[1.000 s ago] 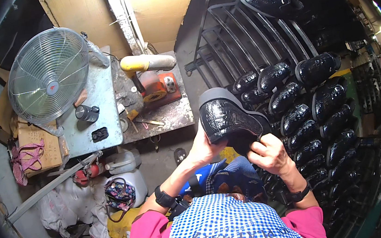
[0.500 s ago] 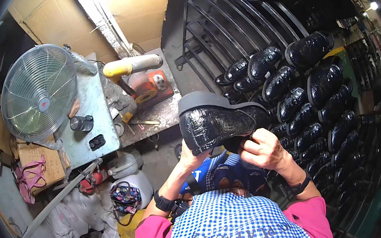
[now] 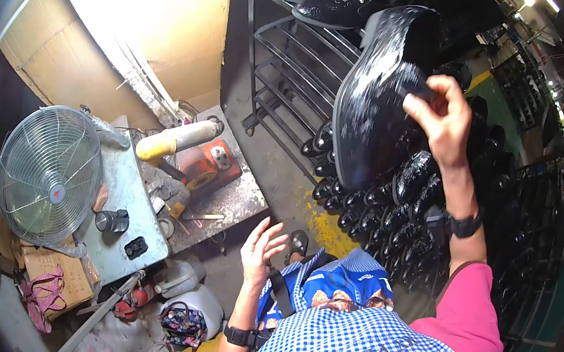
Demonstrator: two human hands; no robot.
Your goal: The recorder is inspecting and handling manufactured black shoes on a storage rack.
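A glossy black shoe [image 3: 372, 108] is raised in front of the rack, its sole side facing left and its surface partly smeared by motion. My right hand [image 3: 448, 121] pinches the shoe at its upper, thumb and fingers closed on the edge. Off to the left, near the front of my apron, my left hand [image 3: 259, 250] holds nothing, with its fingers spread. Behind the lifted shoe stands a metal rack [image 3: 286, 86] carrying several similar shiny black shoes [image 3: 340, 6] on its upper bars.
Many more black shoes [image 3: 409, 176] fill lower rows at the right. On the left are a worktable [image 3: 244, 204] with an orange-red machine [image 3: 215, 164] and yellow-ended pipe [image 3: 175, 140], a round fan [image 3: 52, 176], and a pale table [image 3: 115, 252]. Bags and a white jug [image 3: 181, 277] lie below.
The shoe has moved from between both hands in front of me up and to the right, toward the rack. My left hand has let go and dropped to the left. The view has shifted.
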